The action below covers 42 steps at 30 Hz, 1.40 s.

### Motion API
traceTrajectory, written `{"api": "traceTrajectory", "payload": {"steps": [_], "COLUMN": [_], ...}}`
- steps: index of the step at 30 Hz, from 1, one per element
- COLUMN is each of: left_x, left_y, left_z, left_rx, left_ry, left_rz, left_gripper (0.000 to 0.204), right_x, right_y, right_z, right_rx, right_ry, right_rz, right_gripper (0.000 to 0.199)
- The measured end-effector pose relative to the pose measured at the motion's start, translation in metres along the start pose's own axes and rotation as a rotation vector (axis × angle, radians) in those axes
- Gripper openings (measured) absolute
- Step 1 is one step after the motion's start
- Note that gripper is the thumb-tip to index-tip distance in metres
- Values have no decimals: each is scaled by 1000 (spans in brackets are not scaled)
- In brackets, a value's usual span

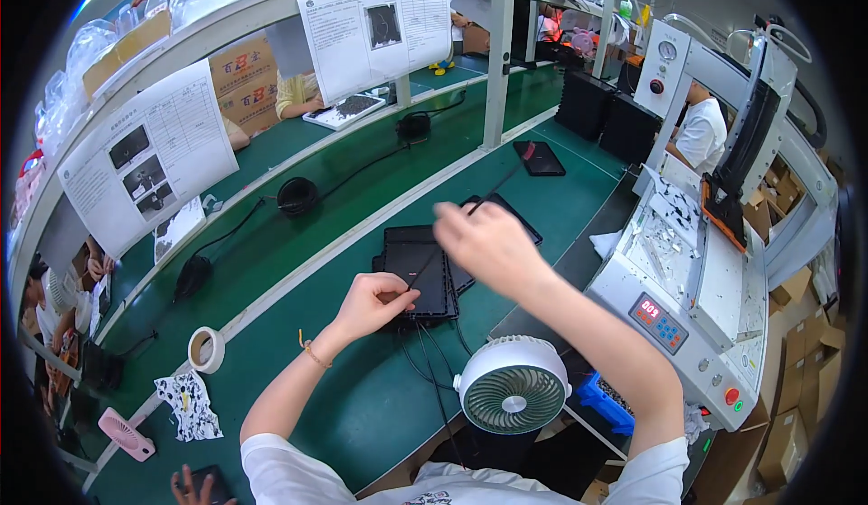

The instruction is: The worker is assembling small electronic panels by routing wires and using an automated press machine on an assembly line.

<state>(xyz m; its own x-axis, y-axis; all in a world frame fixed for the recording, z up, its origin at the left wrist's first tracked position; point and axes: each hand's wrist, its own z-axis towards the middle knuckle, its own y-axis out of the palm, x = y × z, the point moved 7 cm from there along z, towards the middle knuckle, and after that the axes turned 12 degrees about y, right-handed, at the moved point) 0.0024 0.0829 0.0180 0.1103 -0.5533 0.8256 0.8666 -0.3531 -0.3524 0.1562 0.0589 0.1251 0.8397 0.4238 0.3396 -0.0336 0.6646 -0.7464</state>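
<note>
A thin black strip runs slantwise over a stack of flat black rectangular casings. Its lower end is pinched between the thumb and fingers of my left hand, beside the stack's left edge. Higher up and to the right, my right hand is closed around the strip, its fingers slightly blurred. The strip's far part sticks out beyond that hand. Another black casing lies partly hidden behind my right hand. Farther off is a black panel with a small reddish piece on it. Black cables trail from the stack toward me.
A white fan stands close in front of me. On the right is a white machine with a control panel; a blue bin sits below. Leftward lie a tape roll, spotted sheet, pink fan and another person's hand.
</note>
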Motion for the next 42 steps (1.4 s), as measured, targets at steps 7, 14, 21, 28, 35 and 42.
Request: {"api": "traceTrajectory", "payload": {"steps": [7, 14, 21, 28, 35, 42], "left_x": [-1, 35, 48, 69, -5, -34], "left_y": [-11, -5, 13, 11, 6, 9], "left_z": [-9, 0, 10, 32, 44, 42], "left_rx": [51, -188, -469, -386, -359, -196], "left_ry": [-23, 257, 658, 768, 35, -122], "left_rz": [1, 339, 921, 831, 138, -91], "left_gripper": [17, 60, 52, 10, 25, 41], "right_x": [73, 99, 124, 80, -2, -36], "right_y": [3, 0, 15, 38, 54, 71], "right_z": [-28, -39, -52, -49, -51, -56], "right_rx": [-172, -69, 129, -236, -743, -1088], "right_ry": [51, 467, 467, 279, -19, 183], "right_rz": [521, 645, 391, 445, 1104, 1754], "right_gripper": [23, 21, 15, 11, 32, 41]}}
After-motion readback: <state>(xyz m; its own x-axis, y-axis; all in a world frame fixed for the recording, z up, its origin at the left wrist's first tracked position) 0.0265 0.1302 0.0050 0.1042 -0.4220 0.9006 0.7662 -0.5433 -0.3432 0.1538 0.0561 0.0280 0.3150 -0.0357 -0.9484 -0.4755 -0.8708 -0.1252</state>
